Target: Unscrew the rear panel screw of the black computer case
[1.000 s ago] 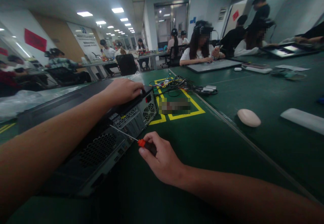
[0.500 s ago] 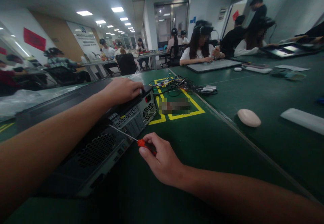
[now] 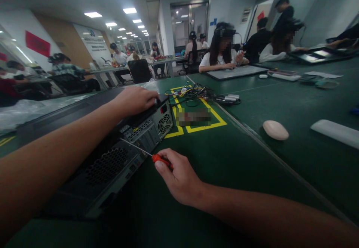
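Note:
A black computer case (image 3: 123, 166) lies on the green table, its grey rear panel with grilles and ports turned toward my right side. My left hand (image 3: 137, 100) rests on top of it, fingers curled over the rear edge and gripping it. In my right hand (image 3: 179, 177) is a screwdriver (image 3: 157, 159) with a red-orange handle, held between thumb and fingers. Its thin metal shaft slants up and left to the case's rear panel. The tip reaches the upper edge of the panel, where dark shadow hides exactly what it touches.
A bundle of cables (image 3: 199, 91) lies beyond the case, near yellow tape marks (image 3: 206, 127). A pale computer mouse (image 3: 275, 130) and a white bar-shaped object (image 3: 335, 131) lie to the right. Clear plastic wrap (image 3: 25, 113) is at left. Across the table a co-worker (image 3: 221, 55) sits.
The screwdriver handle has turned slightly in my right hand, with the thumb shifted a little. Its shaft stays at the same place on the case. My left hand has not moved.

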The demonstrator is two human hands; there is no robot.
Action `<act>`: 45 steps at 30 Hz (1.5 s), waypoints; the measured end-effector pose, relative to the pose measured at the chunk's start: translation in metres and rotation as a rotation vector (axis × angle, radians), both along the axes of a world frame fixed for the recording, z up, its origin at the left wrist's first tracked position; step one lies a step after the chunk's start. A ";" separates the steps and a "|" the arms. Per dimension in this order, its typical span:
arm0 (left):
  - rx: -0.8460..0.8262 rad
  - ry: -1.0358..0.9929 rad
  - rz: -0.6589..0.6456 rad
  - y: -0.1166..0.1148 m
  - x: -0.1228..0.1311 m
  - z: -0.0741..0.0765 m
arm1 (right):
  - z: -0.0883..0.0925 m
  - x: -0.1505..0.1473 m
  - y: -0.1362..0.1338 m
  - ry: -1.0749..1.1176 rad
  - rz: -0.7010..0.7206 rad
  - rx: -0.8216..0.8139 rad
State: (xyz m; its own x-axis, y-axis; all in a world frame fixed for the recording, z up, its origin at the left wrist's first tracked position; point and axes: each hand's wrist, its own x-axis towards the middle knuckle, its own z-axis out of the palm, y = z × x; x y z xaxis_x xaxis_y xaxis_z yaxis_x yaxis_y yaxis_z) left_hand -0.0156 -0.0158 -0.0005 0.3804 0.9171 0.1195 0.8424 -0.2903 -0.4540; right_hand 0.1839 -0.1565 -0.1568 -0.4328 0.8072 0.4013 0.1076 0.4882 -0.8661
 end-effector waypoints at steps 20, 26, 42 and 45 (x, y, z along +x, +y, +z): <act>0.003 -0.005 -0.001 0.001 -0.001 -0.001 | -0.004 -0.003 0.001 0.041 -0.005 -0.057; 0.006 -0.009 -0.010 0.002 -0.001 -0.001 | -0.003 -0.002 0.001 0.034 -0.007 -0.065; 0.005 0.005 0.005 0.002 0.000 -0.001 | 0.001 0.000 -0.001 0.037 -0.011 -0.058; 0.013 0.007 0.005 0.002 0.000 -0.001 | 0.000 -0.001 -0.002 0.040 -0.010 -0.056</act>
State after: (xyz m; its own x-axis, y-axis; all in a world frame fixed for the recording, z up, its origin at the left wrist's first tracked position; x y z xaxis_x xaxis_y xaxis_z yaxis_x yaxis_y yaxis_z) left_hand -0.0154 -0.0142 -0.0017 0.3770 0.9173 0.1282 0.8403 -0.2805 -0.4639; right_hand 0.1832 -0.1581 -0.1570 -0.4088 0.8331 0.3726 0.0767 0.4382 -0.8956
